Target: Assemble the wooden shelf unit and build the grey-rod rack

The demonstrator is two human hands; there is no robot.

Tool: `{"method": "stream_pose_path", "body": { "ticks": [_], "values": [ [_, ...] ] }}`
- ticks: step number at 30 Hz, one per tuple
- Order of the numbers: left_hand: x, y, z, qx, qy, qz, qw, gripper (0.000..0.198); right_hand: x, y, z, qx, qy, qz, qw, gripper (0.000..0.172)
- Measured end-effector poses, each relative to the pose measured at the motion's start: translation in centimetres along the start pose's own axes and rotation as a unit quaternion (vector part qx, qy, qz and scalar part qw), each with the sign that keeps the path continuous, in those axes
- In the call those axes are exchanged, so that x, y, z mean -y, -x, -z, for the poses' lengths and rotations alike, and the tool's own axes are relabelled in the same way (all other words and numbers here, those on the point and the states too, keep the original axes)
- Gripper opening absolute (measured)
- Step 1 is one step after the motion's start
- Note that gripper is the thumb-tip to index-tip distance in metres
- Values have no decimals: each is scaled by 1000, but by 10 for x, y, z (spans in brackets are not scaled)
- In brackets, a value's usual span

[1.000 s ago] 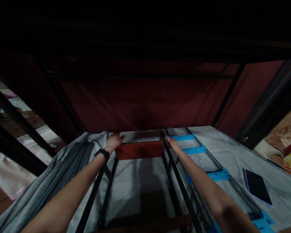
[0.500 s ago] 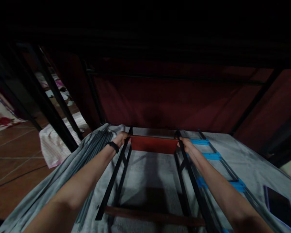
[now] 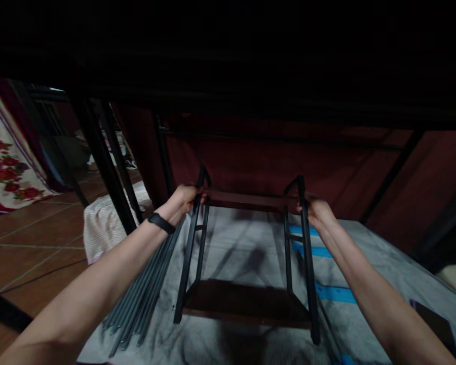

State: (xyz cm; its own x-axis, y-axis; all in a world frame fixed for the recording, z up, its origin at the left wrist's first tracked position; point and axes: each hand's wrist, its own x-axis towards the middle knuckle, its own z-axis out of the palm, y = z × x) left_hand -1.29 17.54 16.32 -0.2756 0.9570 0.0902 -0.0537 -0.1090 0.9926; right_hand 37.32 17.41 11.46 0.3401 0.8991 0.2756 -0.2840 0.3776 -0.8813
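A small black metal rack (image 3: 192,253) with two dark reddish-brown shelf boards stands tilted up on a grey cloth. My left hand (image 3: 184,198), with a black band on the wrist, is closed round the top of the rack's left side frame. My right hand (image 3: 317,212) is closed round the top of the right side frame. The upper shelf board (image 3: 247,200) runs between my two hands. The lower shelf board (image 3: 243,301) sits near me, close to the cloth.
A bundle of grey rods (image 3: 144,299) lies on the grey cloth (image 3: 247,243) left of the rack. A frame with blue connectors (image 3: 334,293) lies to the right, a dark phone (image 3: 435,327) beyond it. Black bed posts (image 3: 102,162) and dark red fabric (image 3: 273,162) stand behind. Tiled floor (image 3: 26,243) is left.
Both hands closed on the rack's far end and lifted it from lying flat on the cloth to a tilted, nearly upright stand. My view swung to the left.
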Motion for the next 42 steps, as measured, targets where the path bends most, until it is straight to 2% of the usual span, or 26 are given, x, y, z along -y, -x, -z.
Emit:
{"method": "stream_pose_path", "body": {
  "ticks": [2,4,8,11,16,21,28,36,39,42],
  "values": [
    [-10,9,-4,-18,17,-36,999,12,17,7,-9,-14,-6,24,1000,15],
    [-8,20,-7,-35,43,-98,994,10,25,17,-16,-30,-10,69,997,19],
    [19,41,-6,-43,54,-200,977,15,15,40,-19,-58,-14,146,988,26],
    [42,54,0,-70,40,-243,967,21,0,55,-16,-104,-36,165,980,29],
    [56,74,8,-88,41,-256,962,27,-11,73,-11,-126,-41,176,975,33],
    [64,96,16,-97,-12,-284,954,27,-8,96,-3,-145,21,170,974,39],
    [85,121,28,-67,-85,-301,947,28,-11,125,11,-164,95,202,961,45],
    [80,126,29,-24,-110,-266,957,37,-15,123,24,-136,111,202,964,45],
    [79,126,30,-5,-109,-266,958,39,-16,121,31,-133,119,199,964,45],
    [78,126,31,8,-117,-276,954,38,-15,121,37,-106,123,186,969,48]
  ]
}}
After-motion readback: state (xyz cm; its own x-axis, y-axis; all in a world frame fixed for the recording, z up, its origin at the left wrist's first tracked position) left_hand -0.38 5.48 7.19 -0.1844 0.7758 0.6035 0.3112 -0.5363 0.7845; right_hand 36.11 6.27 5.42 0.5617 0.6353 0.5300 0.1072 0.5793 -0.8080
